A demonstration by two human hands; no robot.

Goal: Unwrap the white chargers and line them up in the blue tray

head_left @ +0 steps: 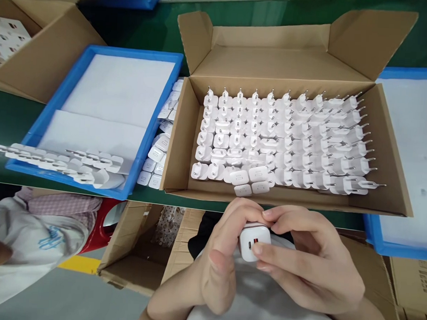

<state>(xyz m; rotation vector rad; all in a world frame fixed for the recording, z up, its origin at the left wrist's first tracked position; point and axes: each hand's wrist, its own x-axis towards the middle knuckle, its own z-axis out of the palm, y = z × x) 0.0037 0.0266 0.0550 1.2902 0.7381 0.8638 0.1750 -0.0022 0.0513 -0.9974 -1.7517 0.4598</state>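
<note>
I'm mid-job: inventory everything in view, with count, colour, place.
Held adapter: one, white, lower centre
Table: one, green, spanning view
Centre box: one, brown, on table
Boxed adapters: many, white, rows in box
Loose adapters: four, white, near edge of rows
Left tray: one, blue, left of box
Tray adapters: several, white, left tray's near end
Side adapters: many, white, between tray and box
Right tray: one, blue, right edge
Far tray: one, blue, top edge
Corner carton: one, brown, upper left
Lower cartons: at least two, brown, below table
Plastic item: one, red, lower left
Co-worker: one, white clothing, lower left
Left hand: one, bare, holding adapter
Right hand: one, bare, touching adapter
</note>
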